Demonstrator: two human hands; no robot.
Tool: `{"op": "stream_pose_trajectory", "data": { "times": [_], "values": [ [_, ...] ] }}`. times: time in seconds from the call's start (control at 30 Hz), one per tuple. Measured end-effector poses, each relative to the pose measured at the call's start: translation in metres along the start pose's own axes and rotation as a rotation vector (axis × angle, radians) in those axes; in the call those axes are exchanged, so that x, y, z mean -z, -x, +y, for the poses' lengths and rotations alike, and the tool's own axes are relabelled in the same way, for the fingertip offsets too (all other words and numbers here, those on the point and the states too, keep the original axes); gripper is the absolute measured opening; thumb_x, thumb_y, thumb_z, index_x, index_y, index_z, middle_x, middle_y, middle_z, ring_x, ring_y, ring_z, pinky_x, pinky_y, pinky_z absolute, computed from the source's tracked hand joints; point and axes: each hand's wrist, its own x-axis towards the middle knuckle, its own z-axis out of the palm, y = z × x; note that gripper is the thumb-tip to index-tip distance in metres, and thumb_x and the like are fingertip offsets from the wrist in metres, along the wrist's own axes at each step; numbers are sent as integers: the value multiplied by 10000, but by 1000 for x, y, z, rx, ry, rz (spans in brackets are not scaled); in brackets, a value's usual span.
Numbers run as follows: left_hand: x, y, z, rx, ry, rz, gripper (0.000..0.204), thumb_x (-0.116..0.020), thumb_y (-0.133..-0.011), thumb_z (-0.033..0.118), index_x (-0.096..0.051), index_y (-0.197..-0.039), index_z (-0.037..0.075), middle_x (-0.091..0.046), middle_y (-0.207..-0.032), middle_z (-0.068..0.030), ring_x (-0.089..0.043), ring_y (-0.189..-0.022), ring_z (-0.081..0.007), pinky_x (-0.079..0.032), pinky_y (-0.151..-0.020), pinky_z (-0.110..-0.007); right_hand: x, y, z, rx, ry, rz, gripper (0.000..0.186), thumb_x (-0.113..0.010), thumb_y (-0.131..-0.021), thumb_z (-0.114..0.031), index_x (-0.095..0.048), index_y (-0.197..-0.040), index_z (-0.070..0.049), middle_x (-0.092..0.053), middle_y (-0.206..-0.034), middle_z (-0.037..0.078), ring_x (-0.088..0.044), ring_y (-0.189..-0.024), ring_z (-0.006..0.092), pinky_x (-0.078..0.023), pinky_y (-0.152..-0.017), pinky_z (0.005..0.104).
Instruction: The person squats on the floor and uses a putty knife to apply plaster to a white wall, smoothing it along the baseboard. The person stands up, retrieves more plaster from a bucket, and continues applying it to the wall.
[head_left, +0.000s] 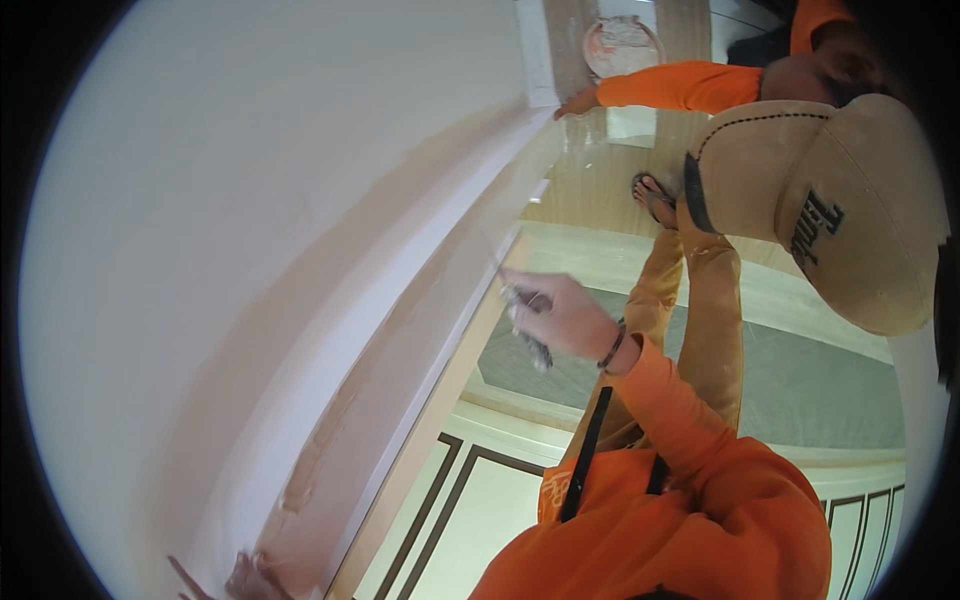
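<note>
My right hand [562, 318] is closed around a putty knife [535, 350], blurred by motion. Its thin blade points up and left, close to the wall's lower border. A dark bracelet circles that wrist, below an orange sleeve. At the lower left edge, my left hand [252, 578] is partly cut off by the frame; its visible fingers are spread against the pale wall [200, 200]. Between the two hands runs a long band [345, 405] of uneven, brownish coating. Beneath it lies a beige trim strip [425, 425].
A co-worker's hand [577, 102] in an orange sleeve touches the wall's far end. Near it sits a round pink tub [622, 48] with pale paste. A tan cap [850, 210] fills the right side. A sandalled foot [655, 198] stands on wood-look flooring.
</note>
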Motion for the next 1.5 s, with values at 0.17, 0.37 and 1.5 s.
{"op": "stream_pose_trajectory", "data": {
  "times": [0.17, 0.37, 1.5],
  "values": [
    [0, -4, 27, 191, 35, 57, 170, -764, -819, 392, -756, -926, 260, -484, -1507, 82, -351, -1434, -247, -43, -1143, -678, -26, -17, -17, -77, -149, 55, 522, -623, -911, -92, -498, -1391, 71, -659, -829, 94, -679, -691, 144, -554, -518, 271],
    [48, -53, 89, 387, 183, -24, 98, -804, -760, 343, -770, -823, 276, -489, -1502, 108, -343, -1436, -268, 13, -1131, -711, -80, 25, -80, -189, -195, 35, 525, -653, -937, -92, -482, -1412, 51, -663, -874, 93, -681, -697, 141, -597, -575, 273],
    [34, -47, 73, 478, 596, -47, 48, -761, -806, 196, -765, -828, 238, -479, -1518, 0, -202, -1486, -399, 138, -1108, -681, -233, 137, -217, -171, -299, -383, 548, -636, -964, -139, -437, -1413, 104, -648, -1033, 131, -706, -828, 189, -623, -653, 314]
  ]
}}
